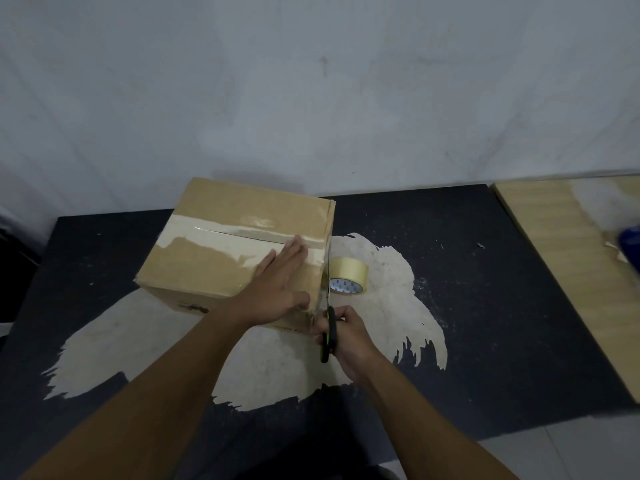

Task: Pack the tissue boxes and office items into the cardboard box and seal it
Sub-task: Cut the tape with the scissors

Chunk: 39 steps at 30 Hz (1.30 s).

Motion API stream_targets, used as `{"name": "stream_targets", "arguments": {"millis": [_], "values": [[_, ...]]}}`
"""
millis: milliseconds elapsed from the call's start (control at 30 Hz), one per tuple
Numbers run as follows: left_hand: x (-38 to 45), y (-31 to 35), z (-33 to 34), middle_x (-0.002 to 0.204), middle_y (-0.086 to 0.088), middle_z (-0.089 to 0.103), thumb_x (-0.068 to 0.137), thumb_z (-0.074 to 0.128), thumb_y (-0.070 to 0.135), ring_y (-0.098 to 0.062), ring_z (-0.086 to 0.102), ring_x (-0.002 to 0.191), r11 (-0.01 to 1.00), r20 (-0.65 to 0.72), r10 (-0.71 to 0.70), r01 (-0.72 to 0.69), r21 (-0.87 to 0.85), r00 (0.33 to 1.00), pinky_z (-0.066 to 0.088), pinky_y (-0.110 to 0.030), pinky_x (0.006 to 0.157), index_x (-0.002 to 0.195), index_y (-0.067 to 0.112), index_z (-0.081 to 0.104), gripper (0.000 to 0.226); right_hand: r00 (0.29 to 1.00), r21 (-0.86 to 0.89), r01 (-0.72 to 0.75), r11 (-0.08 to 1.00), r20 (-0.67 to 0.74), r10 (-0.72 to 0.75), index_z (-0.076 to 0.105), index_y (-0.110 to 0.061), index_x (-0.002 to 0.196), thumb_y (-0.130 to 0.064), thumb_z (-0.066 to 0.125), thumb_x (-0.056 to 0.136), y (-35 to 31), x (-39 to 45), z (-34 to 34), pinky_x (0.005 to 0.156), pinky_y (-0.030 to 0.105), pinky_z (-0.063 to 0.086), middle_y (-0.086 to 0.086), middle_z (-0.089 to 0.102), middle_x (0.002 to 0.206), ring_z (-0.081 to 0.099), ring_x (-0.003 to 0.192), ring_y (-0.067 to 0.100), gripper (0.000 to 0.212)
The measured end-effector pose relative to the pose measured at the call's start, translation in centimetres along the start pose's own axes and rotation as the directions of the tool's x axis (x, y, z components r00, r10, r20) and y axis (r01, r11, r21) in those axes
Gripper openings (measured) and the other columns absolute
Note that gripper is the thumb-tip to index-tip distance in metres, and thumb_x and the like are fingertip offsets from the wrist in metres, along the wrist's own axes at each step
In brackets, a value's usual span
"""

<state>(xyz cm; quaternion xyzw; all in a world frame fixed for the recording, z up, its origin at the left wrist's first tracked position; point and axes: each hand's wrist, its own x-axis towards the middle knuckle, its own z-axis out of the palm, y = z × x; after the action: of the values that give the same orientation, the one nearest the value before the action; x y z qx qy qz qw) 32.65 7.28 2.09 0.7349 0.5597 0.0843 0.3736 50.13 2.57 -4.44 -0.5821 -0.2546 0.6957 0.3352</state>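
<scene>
A closed brown cardboard box point(221, 244) sits on the dark worn table point(467, 306), with clear tape running along its top seam. My left hand point(280, 282) lies flat, fingers together, on the box's top near its right edge. My right hand point(346, 337) grips black-handled scissors point(328, 327), whose blades point up along the box's right side at the tape there. A roll of yellowish tape point(346, 277) stands on the table just right of the box. The box's contents are hidden.
A grey wall stands right behind the table. A light wooden surface point(568, 258) adjoins the table on the right, with a blue object point(632, 242) at its far edge. The table's coating is scraped pale under and around the box.
</scene>
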Motion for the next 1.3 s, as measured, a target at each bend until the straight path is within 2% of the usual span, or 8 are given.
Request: {"name": "stream_targets", "arguments": {"millis": [267, 533, 700, 800, 933, 1067, 1167, 1300], "values": [[0.0, -0.2, 0.2, 0.17, 0.01, -0.015, 0.073, 0.053, 0.043, 0.002, -0.017, 0.153, 1.0, -0.013, 0.01, -0.009, 0.02, 1.0, -0.009, -0.029, 0.126, 0.164, 0.02, 0.005, 0.106, 1.0, -0.021, -0.016, 1.0, 0.022, 0.016, 0.048, -0.01, 0.099, 0.004, 0.065, 0.073, -1.3, 1.0, 0.7, 0.066, 0.037, 0.041, 0.008, 0.064, 0.067, 0.054, 0.064, 0.022, 0.033], [0.0, -0.2, 0.2, 0.17, 0.009, -0.015, 0.072, 0.053, 0.043, 0.001, -0.016, 0.154, 0.999, -0.019, 0.006, -0.005, 0.041, 1.0, -0.009, -0.031, 0.126, 0.164, 0.02, 0.004, 0.106, 0.998, -0.029, -0.019, 0.999, 0.053, 0.02, 0.05, -0.005, 0.098, 0.017, 0.069, 0.076, -0.7, 1.3, 0.0, 0.052, 0.029, 0.048, 0.013, 0.06, 0.078, 0.058, 0.056, 0.018, 0.036], [0.1, -0.2, 0.3, 0.171, 0.007, -0.015, 0.074, 0.052, 0.044, 0.0, -0.016, 0.153, 0.997, -0.02, 0.001, 0.001, 0.081, 1.0, -0.01, -0.029, 0.125, 0.164, 0.02, 0.002, 0.106, 0.997, -0.053, -0.006, 0.999, 0.074, 0.01, 0.053, -0.008, 0.092, 0.015, 0.083, 0.06, 0.0, 1.0, -0.1, 0.063, 0.035, 0.054, 0.015, 0.062, 0.087, 0.064, 0.074, 0.028, 0.05], [0.2, -0.3, 0.5, 0.171, 0.008, -0.012, 0.074, 0.052, 0.044, 0.001, -0.013, 0.153, 0.996, -0.049, 0.007, -0.002, 0.085, 0.999, -0.011, -0.025, 0.122, 0.164, 0.02, 0.005, 0.105, 0.995, -0.061, -0.043, 0.997, 0.084, 0.048, 0.053, -0.01, 0.093, -0.004, 0.093, 0.044, 0.3, 0.6, -0.3, 0.062, 0.034, 0.053, 0.012, 0.062, 0.083, 0.063, 0.067, 0.024, 0.063], [0.3, 0.0, 1.0, 0.172, 0.01, 0.003, 0.075, 0.055, 0.043, 0.004, -0.002, 0.151, 0.999, -0.135, -0.023, 0.026, 0.018, 0.991, -0.007, -0.024, 0.122, 0.163, 0.021, 0.019, 0.097, 0.988, -0.064, -0.096, 0.993, 0.114, 0.103, 0.049, -0.013, 0.094, -0.015, 0.093, 0.04, 0.7, 0.2, -0.8, 0.062, 0.034, 0.048, 0.007, 0.061, 0.076, 0.058, 0.062, 0.021, 0.07], [1.9, 1.3, 1.4, 0.147, 0.0, 0.046, 0.074, 0.055, 0.05, -0.025, 0.041, 0.138, 0.984, -0.389, -0.062, 0.12, 0.128, 0.919, 0.028, -0.043, 0.115, 0.146, 0.023, 0.045, 0.078, 0.992, -0.259, -0.073, 0.963, 0.085, 0.098, 0.05, -0.013, 0.096, -0.021, 0.096, 0.041, 1.4, -0.7, -2.8, 0.062, 0.033, 0.052, 0.015, 0.068, 0.095, 0.064, 0.072, 0.022, 0.072], [4.6, 3.2, 2.1, 0.134, -0.008, 0.043, 0.078, 0.055, 0.048, -0.031, 0.041, 0.126, 0.951, -0.489, -0.079, 0.212, 0.224, 0.869, 0.031, -0.045, 0.107, 0.139, 0.019, 0.049, 0.068, 1.0, -0.51, -0.003, 0.86, 0.021, 0.016, 0.054, -0.013, 0.095, -0.024, 0.098, 0.049, 2.2, -1.3, -6.0, 0.058, 0.029, 0.055, 0.013, 0.067, 0.097, 0.065, 0.077, 0.021, 0.065], [7.7, 4.8, 3.3, 0.133, -0.013, 0.042, 0.078, 0.064, 0.027, -0.036, 0.043, 0.121, 0.85, -0.549, -0.141, 0.385, 0.359, 0.824, 0.036, -0.048, 0.103, 0.128, 0.015, 0.043, 0.055, 0.98, -0.903, 0.104, 0.416, 0.021, -0.199, 0.046, -0.022, 0.099, -0.026, 0.083, 0.07, 2.8, -1.7, -11.0, 0.056, 0.023, 0.048, 0.0, 0.047, 0.102, 0.054, 0.083, 0.016, 0.047]]}}
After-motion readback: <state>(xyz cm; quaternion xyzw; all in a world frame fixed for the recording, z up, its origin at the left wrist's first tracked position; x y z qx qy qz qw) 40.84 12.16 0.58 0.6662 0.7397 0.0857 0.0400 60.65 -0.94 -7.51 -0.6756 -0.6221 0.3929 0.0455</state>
